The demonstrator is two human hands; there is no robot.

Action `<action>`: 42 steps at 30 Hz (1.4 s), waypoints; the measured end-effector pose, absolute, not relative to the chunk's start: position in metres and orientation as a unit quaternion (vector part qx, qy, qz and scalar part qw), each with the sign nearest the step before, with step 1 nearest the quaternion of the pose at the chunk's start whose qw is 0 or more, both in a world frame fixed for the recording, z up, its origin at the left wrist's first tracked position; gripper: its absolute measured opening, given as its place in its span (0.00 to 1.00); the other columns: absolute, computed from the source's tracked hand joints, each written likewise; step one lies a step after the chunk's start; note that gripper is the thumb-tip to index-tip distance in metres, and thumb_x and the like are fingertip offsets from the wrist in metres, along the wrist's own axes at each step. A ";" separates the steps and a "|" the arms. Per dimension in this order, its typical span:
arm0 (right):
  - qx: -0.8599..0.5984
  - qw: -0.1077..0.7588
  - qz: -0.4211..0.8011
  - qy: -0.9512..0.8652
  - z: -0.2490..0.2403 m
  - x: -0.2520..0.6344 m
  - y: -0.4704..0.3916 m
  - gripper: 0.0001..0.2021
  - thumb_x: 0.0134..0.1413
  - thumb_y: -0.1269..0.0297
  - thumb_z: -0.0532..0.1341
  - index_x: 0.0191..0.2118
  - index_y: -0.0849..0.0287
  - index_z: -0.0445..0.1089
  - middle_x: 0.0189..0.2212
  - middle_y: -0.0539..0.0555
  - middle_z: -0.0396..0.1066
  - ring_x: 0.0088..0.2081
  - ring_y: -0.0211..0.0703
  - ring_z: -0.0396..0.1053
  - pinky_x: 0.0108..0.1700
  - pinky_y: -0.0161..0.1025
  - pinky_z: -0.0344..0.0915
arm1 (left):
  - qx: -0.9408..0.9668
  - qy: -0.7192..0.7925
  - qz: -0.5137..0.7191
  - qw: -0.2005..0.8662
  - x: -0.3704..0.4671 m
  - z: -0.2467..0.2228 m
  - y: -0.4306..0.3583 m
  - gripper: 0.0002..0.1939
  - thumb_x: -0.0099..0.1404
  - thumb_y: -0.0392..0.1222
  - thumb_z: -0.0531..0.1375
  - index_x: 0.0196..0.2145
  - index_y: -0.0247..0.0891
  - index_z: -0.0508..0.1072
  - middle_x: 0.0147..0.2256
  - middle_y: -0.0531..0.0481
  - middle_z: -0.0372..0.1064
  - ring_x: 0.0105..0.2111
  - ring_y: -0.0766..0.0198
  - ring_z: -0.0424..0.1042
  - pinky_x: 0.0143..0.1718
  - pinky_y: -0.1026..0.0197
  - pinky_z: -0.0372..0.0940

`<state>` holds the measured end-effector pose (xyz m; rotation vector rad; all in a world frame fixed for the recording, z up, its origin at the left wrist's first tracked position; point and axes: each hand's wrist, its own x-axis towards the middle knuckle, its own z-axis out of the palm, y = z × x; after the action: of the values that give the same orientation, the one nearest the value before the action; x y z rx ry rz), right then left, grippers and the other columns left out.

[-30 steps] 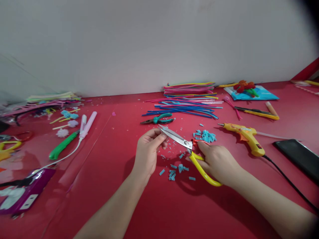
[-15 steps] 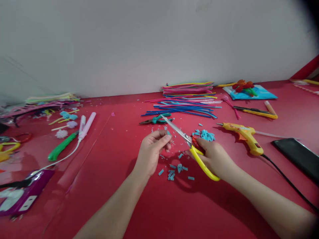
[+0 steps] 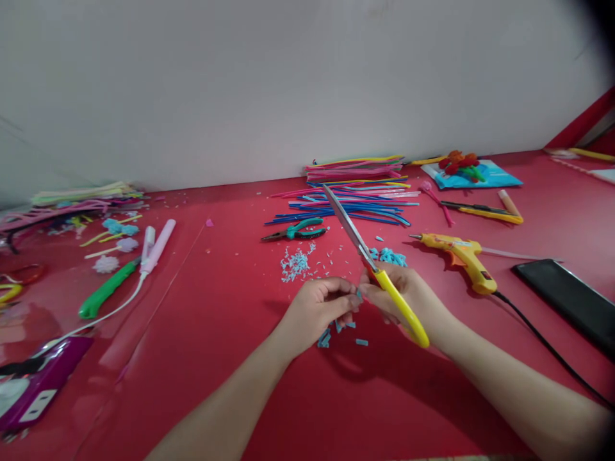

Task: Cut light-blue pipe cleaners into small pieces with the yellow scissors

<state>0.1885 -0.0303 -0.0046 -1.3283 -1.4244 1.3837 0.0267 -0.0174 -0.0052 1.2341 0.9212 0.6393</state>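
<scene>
My left hand (image 3: 319,308) pinches a small light-blue strip (image 3: 359,294) between thumb and fingertips. My right hand (image 3: 416,298) is closed around yellow-handled scissors (image 3: 400,301), whose blades point up and away to the left. The right thumb and fingertips reach right beside the strip; whether they touch it I cannot tell. Several cut blue pieces (image 3: 324,339) lie on the red table below my hands, partly hidden by the left one. Tiny blue trimmings (image 3: 294,264) are heaped beyond the left hand. A bunch of blue pieces (image 3: 391,257) lies behind the right hand.
Pliers (image 3: 294,232) and coloured pipe cleaners (image 3: 353,208) lie ahead. On the right are a corded yellow glue gun (image 3: 464,256), a black phone (image 3: 567,304) and a blue packet (image 3: 494,174). A pink hair-straightener-like tool (image 3: 158,246), green-handled tool (image 3: 108,291) and purple device (image 3: 48,378) lie left.
My hands have come together; the left moved right and nearer with the blue strip. The scissors have swung to point more steeply away. The blue trimmings heap is now uncovered.
</scene>
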 end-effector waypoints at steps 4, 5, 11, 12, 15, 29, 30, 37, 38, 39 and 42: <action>-0.526 0.344 0.491 -0.604 -0.003 0.189 -0.030 0.03 0.41 0.68 0.53 0.24 0.59 0.55 0.14 0.41 0.51 0.15 0.27 0.50 0.17 0.28 0.48 | 0.545 0.428 0.287 0.662 0.027 -0.008 -0.019 0.05 0.52 0.39 0.58 0.27 0.34 0.68 0.19 0.54 0.61 0.18 0.72 0.60 0.21 0.68 0.57; -0.529 0.339 0.482 -0.611 -0.002 0.188 -0.030 0.03 0.41 0.68 0.53 0.24 0.59 0.55 0.14 0.41 0.51 0.16 0.28 0.50 0.18 0.28 0.48 | 0.544 0.429 0.288 0.661 0.028 -0.008 -0.019 0.06 0.52 0.40 0.58 0.27 0.34 0.68 0.19 0.54 0.60 0.18 0.72 0.60 0.21 0.68 0.57; -0.549 0.319 0.394 -0.664 -0.004 0.188 -0.029 0.06 0.43 0.65 0.53 0.23 0.58 0.53 0.17 0.44 0.52 0.19 0.30 0.51 0.20 0.29 0.47 | 0.545 0.444 0.303 0.644 0.030 -0.006 -0.020 0.06 0.51 0.40 0.59 0.25 0.34 0.68 0.18 0.56 0.59 0.17 0.74 0.58 0.20 0.69 0.55; -0.552 0.315 0.371 -0.677 -0.004 0.189 -0.028 0.07 0.43 0.63 0.53 0.22 0.58 0.53 0.17 0.44 0.52 0.20 0.30 0.51 0.21 0.29 0.47 | 0.540 0.448 0.315 0.640 0.030 -0.005 -0.019 0.06 0.50 0.40 0.60 0.24 0.34 0.68 0.18 0.56 0.60 0.17 0.74 0.58 0.20 0.69 0.55; -0.579 0.274 0.270 -0.719 -0.005 0.195 -0.027 0.12 0.43 0.56 0.55 0.22 0.57 0.52 0.16 0.44 0.52 0.19 0.31 0.50 0.20 0.30 0.45 | 0.502 0.458 0.378 0.629 0.026 -0.004 -0.013 0.06 0.50 0.39 0.60 0.24 0.34 0.68 0.18 0.55 0.61 0.18 0.73 0.60 0.21 0.68 0.57; -0.580 0.077 0.047 -0.810 -0.013 0.199 -0.032 0.15 0.49 0.49 0.47 0.28 0.57 0.54 0.18 0.50 0.64 0.19 0.39 0.61 0.21 0.34 0.40 | 0.424 0.450 0.541 0.570 0.006 0.004 -0.001 0.02 0.49 0.35 0.60 0.24 0.34 0.71 0.20 0.53 0.64 0.20 0.72 0.61 0.21 0.69 0.57; -0.578 0.077 0.041 -0.811 -0.014 0.200 -0.032 0.15 0.50 0.49 0.47 0.28 0.57 0.54 0.17 0.50 0.64 0.19 0.39 0.61 0.21 0.34 0.40 | 0.426 0.451 0.538 0.571 0.006 0.004 -0.001 0.02 0.49 0.35 0.59 0.25 0.34 0.71 0.20 0.53 0.64 0.20 0.72 0.61 0.21 0.69 0.57; -0.564 0.079 0.013 -0.822 -0.017 0.205 -0.031 0.14 0.50 0.51 0.46 0.28 0.57 0.54 0.16 0.50 0.63 0.19 0.38 0.60 0.21 0.34 0.39 | 0.432 0.444 0.535 0.575 0.005 0.005 -0.001 0.03 0.49 0.34 0.59 0.25 0.34 0.71 0.20 0.53 0.64 0.20 0.73 0.61 0.21 0.69 0.56; -0.564 0.076 0.012 -0.822 -0.017 0.205 -0.031 0.14 0.51 0.51 0.46 0.28 0.57 0.54 0.16 0.50 0.63 0.19 0.38 0.60 0.21 0.34 0.39 | 0.431 0.442 0.537 0.575 0.005 0.005 -0.001 0.02 0.50 0.34 0.58 0.25 0.34 0.71 0.20 0.53 0.65 0.20 0.73 0.61 0.21 0.70 0.56; -0.564 0.074 0.012 -0.823 -0.017 0.205 -0.032 0.14 0.51 0.51 0.46 0.28 0.57 0.54 0.16 0.50 0.63 0.19 0.38 0.60 0.21 0.34 0.39 | 0.430 0.439 0.538 0.576 0.006 0.005 -0.001 0.02 0.50 0.34 0.58 0.25 0.34 0.71 0.20 0.53 0.65 0.20 0.73 0.60 0.21 0.70 0.56; -0.560 0.074 0.011 -0.825 -0.017 0.206 -0.032 0.15 0.51 0.50 0.46 0.29 0.58 0.55 0.17 0.50 0.63 0.19 0.38 0.60 0.22 0.35 0.39 | 0.428 0.437 0.539 0.580 0.006 0.005 -0.002 0.02 0.50 0.34 0.58 0.24 0.34 0.71 0.20 0.54 0.65 0.19 0.74 0.60 0.20 0.70 0.55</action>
<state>0.2056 -0.0316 -0.0172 -1.6818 -2.4762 0.0344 0.0058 -0.0021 0.0051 1.0000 1.0210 1.2590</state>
